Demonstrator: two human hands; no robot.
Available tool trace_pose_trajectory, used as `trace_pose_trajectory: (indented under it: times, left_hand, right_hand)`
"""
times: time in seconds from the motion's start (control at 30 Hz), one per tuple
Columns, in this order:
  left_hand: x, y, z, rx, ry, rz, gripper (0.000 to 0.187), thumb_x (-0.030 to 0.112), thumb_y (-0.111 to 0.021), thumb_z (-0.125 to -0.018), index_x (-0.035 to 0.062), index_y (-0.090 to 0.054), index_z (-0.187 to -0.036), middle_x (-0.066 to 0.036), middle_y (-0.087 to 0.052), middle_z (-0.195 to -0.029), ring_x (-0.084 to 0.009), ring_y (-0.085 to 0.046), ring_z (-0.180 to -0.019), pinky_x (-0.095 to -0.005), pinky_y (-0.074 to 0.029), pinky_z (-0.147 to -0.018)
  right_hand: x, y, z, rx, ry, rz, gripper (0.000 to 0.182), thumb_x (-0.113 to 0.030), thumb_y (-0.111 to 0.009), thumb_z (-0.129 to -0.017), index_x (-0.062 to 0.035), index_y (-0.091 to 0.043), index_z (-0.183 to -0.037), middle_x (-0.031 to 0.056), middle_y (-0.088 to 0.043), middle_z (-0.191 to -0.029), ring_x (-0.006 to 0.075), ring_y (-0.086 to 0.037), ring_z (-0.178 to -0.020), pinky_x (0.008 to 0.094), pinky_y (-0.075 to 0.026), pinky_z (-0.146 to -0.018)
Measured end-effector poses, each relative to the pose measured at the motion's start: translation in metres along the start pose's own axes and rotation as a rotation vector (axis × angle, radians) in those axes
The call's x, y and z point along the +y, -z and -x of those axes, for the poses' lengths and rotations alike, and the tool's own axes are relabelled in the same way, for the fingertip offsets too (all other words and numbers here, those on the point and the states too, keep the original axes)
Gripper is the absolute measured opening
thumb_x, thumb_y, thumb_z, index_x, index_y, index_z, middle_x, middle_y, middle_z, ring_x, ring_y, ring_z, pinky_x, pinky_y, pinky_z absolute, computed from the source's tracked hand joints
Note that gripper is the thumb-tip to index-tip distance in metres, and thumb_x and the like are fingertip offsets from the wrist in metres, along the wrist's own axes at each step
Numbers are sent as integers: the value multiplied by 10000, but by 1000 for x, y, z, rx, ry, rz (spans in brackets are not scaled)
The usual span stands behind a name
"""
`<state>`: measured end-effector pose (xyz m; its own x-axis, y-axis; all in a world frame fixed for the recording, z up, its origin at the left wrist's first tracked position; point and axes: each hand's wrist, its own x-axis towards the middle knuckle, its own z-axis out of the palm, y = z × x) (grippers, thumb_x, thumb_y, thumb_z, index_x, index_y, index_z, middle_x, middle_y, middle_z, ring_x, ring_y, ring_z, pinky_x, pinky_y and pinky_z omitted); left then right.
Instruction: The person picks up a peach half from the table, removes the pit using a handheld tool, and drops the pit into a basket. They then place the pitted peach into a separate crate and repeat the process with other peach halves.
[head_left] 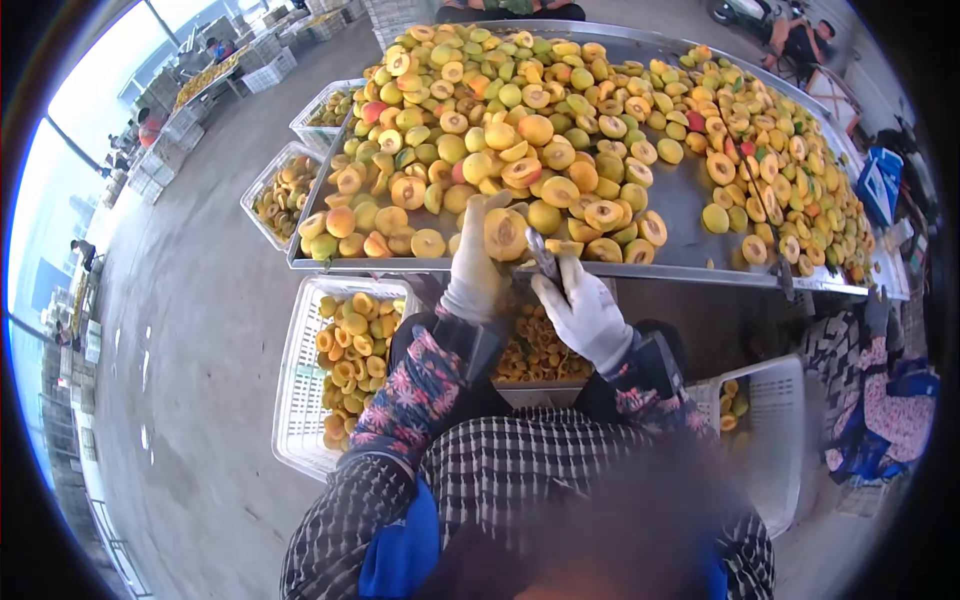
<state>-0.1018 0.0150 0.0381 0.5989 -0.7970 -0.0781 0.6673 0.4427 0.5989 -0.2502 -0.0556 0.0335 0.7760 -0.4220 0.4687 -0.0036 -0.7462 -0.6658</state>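
Observation:
My left hand (pixel 474 268), in a pale glove, holds a halved yellow fruit (pixel 505 235) with its cut face turned outward, over the near edge of the metal table (pixel 400 265). Just right of it, my right hand (pixel 588 318), in a white glove, is closed around a metal tool (pixel 543 255), whose rounded tip is close to the fruit. Beyond both hands lies a big heap of whole and halved fruit (pixel 480 110). Below them, between my knees, a container of small orange-brown pieces (pixel 545 350) is partly hidden by my hands.
White crates stand at my left (pixel 290 400) with fruit halves and at my right (pixel 785 420) with a few fruits. Two more fruit crates sit by the table's left end. Another person (pixel 510 8) is across the table; someone in pink-patterned clothing (pixel 895 410) is at right.

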Motion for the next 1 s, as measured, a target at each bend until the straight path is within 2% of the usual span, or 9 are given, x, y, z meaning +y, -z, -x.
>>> trace_pose_trajectory:
  times: [0.07,0.27,0.37,0.5,0.57,0.77,0.87,0.97,1.0]
  left_hand:
    - [-10,-3,4,19,-11,-65,586,524,-371,-1006,36,-454,-1318,-97,-581,-1103,-211,-582,-1029,-352,-481,-901]
    - [-21,-12,13,92,-126,-278,537,488,-375,-1017,13,-484,-1242,-107,-587,-1060,-202,-602,-958,-343,-500,-858]
    - [-29,-16,15,138,-147,-136,446,454,-415,-1014,43,-509,-1157,-109,-584,-1008,-243,-591,-906,-370,-497,-822]
    - [-33,-2,14,70,10,27,354,389,-457,-1010,52,-537,-1083,-93,-586,-945,-229,-584,-856,-364,-500,-748]
    - [-30,-3,14,75,106,94,327,366,-471,-1006,53,-552,-1055,-88,-584,-929,-228,-581,-834,-363,-499,-717]
    - [-17,10,8,-71,116,-349,339,346,-511,-993,18,-591,-1027,-100,-621,-926,-226,-626,-825,-342,-519,-742]
    - [-18,19,1,-91,162,-386,385,369,-529,-985,-7,-596,-1033,-119,-642,-936,-231,-644,-831,-348,-533,-747]
    - [-38,23,-1,30,-86,-346,428,403,-538,-979,-20,-604,-1001,-134,-648,-917,-234,-647,-827,-355,-540,-732]
    - [-38,22,-1,21,-52,-342,442,414,-539,-976,-22,-607,-988,-137,-651,-902,-235,-648,-815,-349,-539,-727]
  right_hand:
    - [3,-11,-6,2,-56,37,249,-227,-574,-936,-10,-492,-1024,219,-614,-692,438,-599,-647,512,-462,-572]
    - [2,-23,2,45,-76,114,292,-240,-572,-927,3,-471,-1053,230,-631,-726,436,-616,-639,499,-494,-561]
    - [1,-20,4,-65,-183,143,333,-265,-548,-931,15,-463,-1090,230,-629,-720,428,-622,-647,498,-502,-581]
    - [10,-16,13,-155,-137,255,376,-270,-547,-926,26,-455,-1139,241,-638,-752,416,-637,-700,494,-511,-642]
    - [9,-17,17,-204,-205,272,395,-270,-550,-924,31,-450,-1159,247,-644,-775,412,-641,-730,492,-508,-661]
    - [12,-9,24,-244,-223,24,417,-263,-558,-923,37,-445,-1188,252,-645,-786,428,-635,-764,496,-497,-677]
    - [12,-3,21,-303,-208,52,416,-263,-559,-928,38,-447,-1193,262,-642,-793,439,-630,-767,503,-491,-690]
    - [26,-13,27,-271,-71,17,321,-185,-564,-922,22,-454,-1140,254,-621,-767,426,-622,-742,485,-473,-640]
    - [31,-16,29,-267,-66,-36,293,-171,-564,-923,16,-458,-1122,247,-616,-758,417,-621,-732,477,-470,-628]
